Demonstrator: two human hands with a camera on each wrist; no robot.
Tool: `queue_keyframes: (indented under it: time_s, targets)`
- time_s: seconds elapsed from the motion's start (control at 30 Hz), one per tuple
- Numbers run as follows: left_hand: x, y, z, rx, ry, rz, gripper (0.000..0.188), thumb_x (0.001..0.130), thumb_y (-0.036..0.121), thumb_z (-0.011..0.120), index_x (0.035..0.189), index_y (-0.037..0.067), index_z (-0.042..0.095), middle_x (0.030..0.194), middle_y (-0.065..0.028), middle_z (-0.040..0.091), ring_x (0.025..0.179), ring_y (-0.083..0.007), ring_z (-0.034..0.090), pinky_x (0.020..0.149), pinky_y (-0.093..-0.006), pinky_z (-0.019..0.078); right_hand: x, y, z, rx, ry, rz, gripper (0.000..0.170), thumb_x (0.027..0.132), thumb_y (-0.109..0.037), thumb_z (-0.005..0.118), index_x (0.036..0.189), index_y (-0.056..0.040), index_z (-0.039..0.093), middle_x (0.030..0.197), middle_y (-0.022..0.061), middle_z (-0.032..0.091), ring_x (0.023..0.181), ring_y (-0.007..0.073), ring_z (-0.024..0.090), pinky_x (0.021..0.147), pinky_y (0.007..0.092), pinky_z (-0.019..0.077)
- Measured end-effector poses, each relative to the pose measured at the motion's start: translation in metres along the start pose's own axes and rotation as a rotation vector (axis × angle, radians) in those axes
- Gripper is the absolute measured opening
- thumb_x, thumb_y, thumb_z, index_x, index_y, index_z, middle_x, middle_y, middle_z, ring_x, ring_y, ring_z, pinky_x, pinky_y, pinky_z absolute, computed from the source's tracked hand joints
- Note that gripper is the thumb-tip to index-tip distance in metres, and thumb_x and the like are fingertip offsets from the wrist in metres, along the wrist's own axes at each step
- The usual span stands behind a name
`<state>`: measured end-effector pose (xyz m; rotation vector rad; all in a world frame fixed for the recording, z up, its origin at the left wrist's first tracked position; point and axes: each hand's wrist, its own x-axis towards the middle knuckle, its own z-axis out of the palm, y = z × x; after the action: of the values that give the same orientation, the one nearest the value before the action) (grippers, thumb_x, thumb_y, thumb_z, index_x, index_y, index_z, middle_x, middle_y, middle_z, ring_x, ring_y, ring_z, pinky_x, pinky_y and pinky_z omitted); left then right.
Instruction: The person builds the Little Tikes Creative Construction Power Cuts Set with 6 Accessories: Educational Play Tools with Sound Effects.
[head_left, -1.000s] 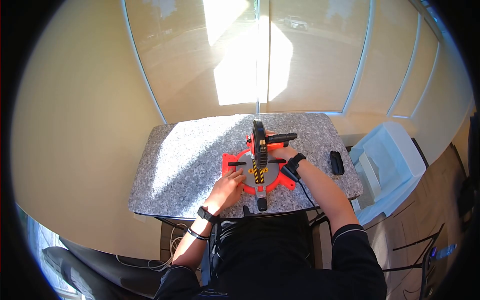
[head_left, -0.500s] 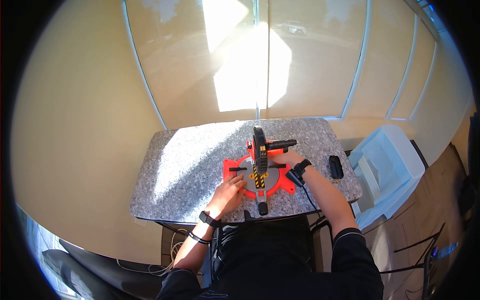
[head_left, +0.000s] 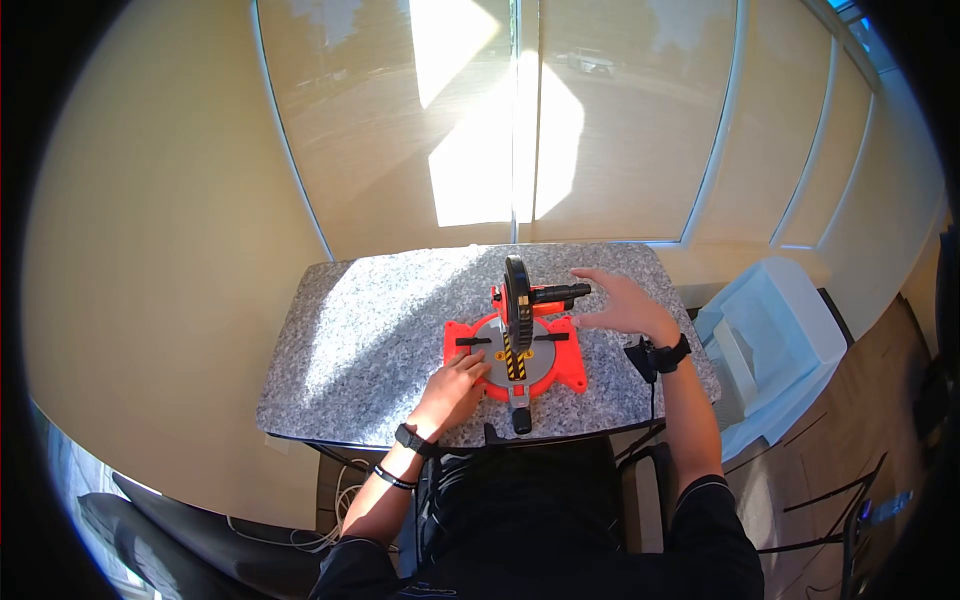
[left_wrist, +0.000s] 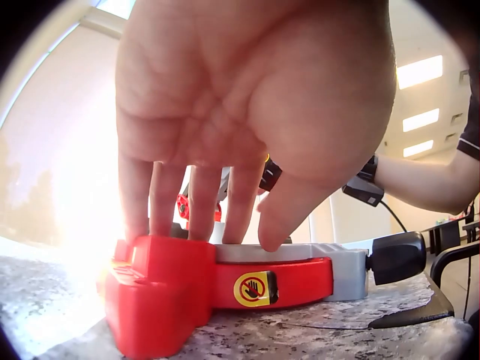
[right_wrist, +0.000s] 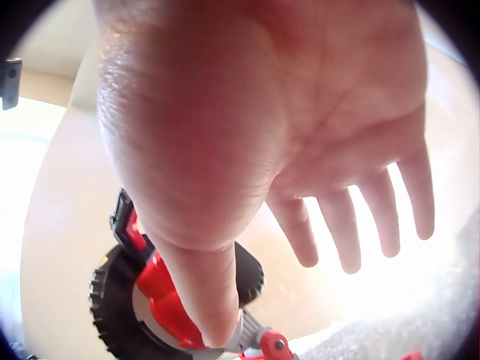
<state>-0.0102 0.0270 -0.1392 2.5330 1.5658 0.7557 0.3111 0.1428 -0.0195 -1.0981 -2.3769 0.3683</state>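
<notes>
A toy miter saw with a red base (head_left: 569, 368), a grey round turntable and a black toothed blade (head_left: 517, 300) stands upright on the speckled table. My left hand (head_left: 456, 390) rests its fingertips on the left part of the turntable; in the left wrist view the fingers (left_wrist: 204, 202) reach straight down behind the red corner block (left_wrist: 154, 300). To the right of the saw's black handle (head_left: 562, 293), my right hand (head_left: 632, 305) is held in the air with its fingers spread and nothing in its grasp. The right wrist view shows the thumb (right_wrist: 202, 292) overlapping the blade and red guard.
The granite-patterned table (head_left: 340, 370) has a sunlit patch on its left. A light blue plastic bin (head_left: 790, 320) stands off the table's right edge. Beside the right wrist a black camera (head_left: 640, 358) trails a cable. A window with blinds lies beyond.
My right hand has come away from behind the saw's handle and moved right, its fingers now spread in the air. The left hand stays on the turntable.
</notes>
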Motion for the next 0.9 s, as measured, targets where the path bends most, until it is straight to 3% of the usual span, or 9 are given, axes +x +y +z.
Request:
queue_keyframes:
  time_s: [0.2,0.5,0.7,0.9]
  targets:
    - [-0.001,-0.001,0.002,0.021,0.003,0.0,0.04,0.087,0.013,0.07,0.126,0.005,0.067,0.144,-0.0165,0.059,0.129,-0.0353,0.057,0.105,-0.0432,0.0513,-0.005,-0.053,-0.007,0.059,0.188,-0.173,0.057,0.081,-0.023,0.082,0.133,-0.0093,0.065,0.13,0.0145,0.068,0.119,0.0336,0.065,0.105,0.0416,0.0493]
    - [-0.003,-0.001,0.004,0.028,0.016,-0.011,0.042,0.087,0.012,0.071,0.128,0.006,0.066,0.145,-0.0153,0.058,0.132,-0.0348,0.056,0.105,-0.0434,0.0518,-0.002,-0.065,0.016,-0.041,0.289,-0.271,0.04,0.078,-0.01,0.08,0.116,-0.0076,0.069,0.117,0.011,0.071,0.106,0.0334,0.068,0.09,0.0387,0.0565]
    - [-0.005,-0.003,0.008,0.02,0.014,-0.023,0.043,0.087,0.012,0.071,0.13,0.007,0.065,0.148,-0.0146,0.056,0.133,-0.0366,0.055,0.106,-0.0443,0.0517,-0.002,-0.063,0.024,-0.109,0.298,-0.241,0.033,0.077,-0.009,0.079,0.108,-0.0066,0.068,0.109,0.0081,0.071,0.096,0.0314,0.07,0.081,0.0379,0.0579]
    - [-0.005,-0.003,0.01,0.031,0.011,-0.024,0.044,0.088,0.012,0.07,0.131,0.007,0.064,0.149,-0.0144,0.055,0.135,-0.0382,0.053,0.107,-0.0448,0.051,-0.005,-0.066,0.026,-0.231,0.286,-0.304,0.035,0.077,-0.013,0.081,0.109,-0.0083,0.069,0.112,0.006,0.07,0.096,0.0287,0.07,0.08,0.0369,0.0585]
